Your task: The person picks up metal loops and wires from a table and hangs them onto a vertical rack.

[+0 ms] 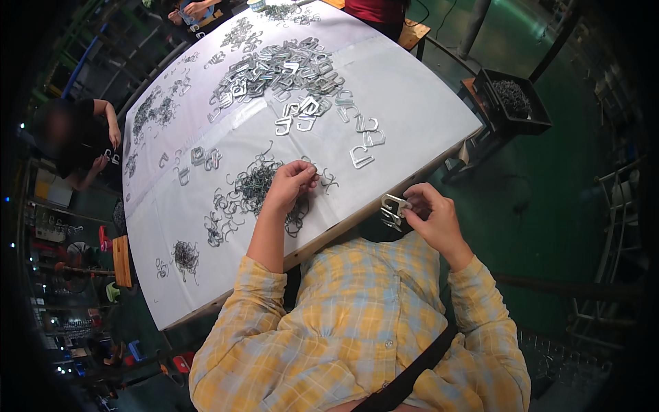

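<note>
My left hand (293,184) is pinched closed over the right side of a pile of thin, curved wire pieces (255,184). Whatever lies between its fingertips is too small to make out. Just beyond the table's near edge, my right hand (436,216) grips a silvery metal hook (392,204) between thumb and fingers. More than one piece may be in that grip; the overlap hides it. Similar flat hooks lie loose on the table, the closest one (360,157) near the right edge.
A large heap of metal hooks (278,69) covers the far middle of the white table (274,134). Smaller wire clumps (185,255) lie at the left. Off the right corner stands a black bin (513,101) of small dark parts. Other people work along the left and far sides.
</note>
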A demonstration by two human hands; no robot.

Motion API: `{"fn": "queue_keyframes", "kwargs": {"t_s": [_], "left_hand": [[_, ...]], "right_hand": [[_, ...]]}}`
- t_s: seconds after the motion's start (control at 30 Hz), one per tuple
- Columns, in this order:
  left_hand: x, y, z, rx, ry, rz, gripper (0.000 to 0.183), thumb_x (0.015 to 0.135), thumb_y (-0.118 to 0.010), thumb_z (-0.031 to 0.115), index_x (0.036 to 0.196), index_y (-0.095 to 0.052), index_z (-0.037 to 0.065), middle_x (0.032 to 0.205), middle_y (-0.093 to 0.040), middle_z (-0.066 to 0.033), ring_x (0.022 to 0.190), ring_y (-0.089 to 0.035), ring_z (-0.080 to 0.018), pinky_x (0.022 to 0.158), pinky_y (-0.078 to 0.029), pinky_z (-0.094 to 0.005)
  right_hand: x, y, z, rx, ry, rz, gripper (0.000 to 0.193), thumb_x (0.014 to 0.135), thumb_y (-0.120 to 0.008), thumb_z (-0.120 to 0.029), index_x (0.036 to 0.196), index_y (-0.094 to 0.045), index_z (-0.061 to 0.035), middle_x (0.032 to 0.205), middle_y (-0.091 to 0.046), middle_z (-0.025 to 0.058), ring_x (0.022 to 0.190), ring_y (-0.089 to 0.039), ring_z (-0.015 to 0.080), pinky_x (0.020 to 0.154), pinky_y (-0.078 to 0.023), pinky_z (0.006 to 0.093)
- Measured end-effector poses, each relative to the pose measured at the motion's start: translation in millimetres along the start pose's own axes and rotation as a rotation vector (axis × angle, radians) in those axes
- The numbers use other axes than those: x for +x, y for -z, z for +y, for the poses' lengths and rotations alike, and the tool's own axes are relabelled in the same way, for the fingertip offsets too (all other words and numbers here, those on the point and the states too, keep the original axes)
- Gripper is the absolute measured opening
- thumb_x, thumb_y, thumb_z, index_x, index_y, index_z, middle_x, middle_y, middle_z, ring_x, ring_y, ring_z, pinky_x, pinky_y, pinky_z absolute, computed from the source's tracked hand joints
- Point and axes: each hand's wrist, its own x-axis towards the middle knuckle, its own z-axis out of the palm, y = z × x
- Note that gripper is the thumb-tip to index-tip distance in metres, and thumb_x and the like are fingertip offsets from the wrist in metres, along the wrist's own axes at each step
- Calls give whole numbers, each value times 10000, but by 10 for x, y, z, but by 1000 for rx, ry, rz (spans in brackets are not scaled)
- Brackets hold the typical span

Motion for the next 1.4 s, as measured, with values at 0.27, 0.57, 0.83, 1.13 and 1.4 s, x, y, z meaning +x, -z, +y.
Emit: {"fn": "queue_keyframes", "kwargs": {"t_s": [0.27, 0.57, 0.83, 1.13, 1.4], "left_hand": [[-424, -768, 68, 77, -414, -379, 118, 862, -625, 133, 889, -605, 21, 965, -551, -36, 867, -520, -90, 796, -417, -245], [-357, -728, 7, 443, -527, -159, 91, 828, -630, 89, 865, -599, 13, 943, -566, -59, 875, -548, -153, 784, -437, -285], [-35, -146, -14, 1174, -563, 395, 95, 760, -637, 63, 831, -679, 15, 843, -597, -128, 816, -574, -312, 732, -459, -382], [118, -21, -9, 1610, -611, 290, 99, 701, -547, -4, 690, -646, -7, 738, -612, -168, 691, -627, -337, 626, -511, -405], [-202, -352, 274, 699, -330, 40, 44, 744, -660, 33, 748, -629, 2, 699, -650, -56, 660, -627, -120, 596, -479, -240]], "right_hand": [[31, -106, 17, 17, 12, -24, 323, 725, -673, 1, 1018, -540, -31, 736, -616, 89, 673, -626, 166, 634, -507, 275], [7, -144, 47, -77, 57, -21, 342, 719, -673, 14, 1024, -529, -44, 779, -627, 107, 727, -661, 219, 655, -533, 298], [3, -142, 78, -73, 65, -20, 318, 725, -668, 19, 1008, -532, -31, 765, -627, 101, 702, -645, 209, 642, -519, 296], [31, -156, 49, -86, 77, -36, 301, 734, -657, 14, 1004, -532, -31, 758, -622, 101, 698, -641, 210, 643, -518, 296], [24, -200, 79, -67, 76, -26, 326, 727, -659, 18, 1022, -528, -31, 769, -618, 105, 695, -638, 213, 651, -522, 296]]}}
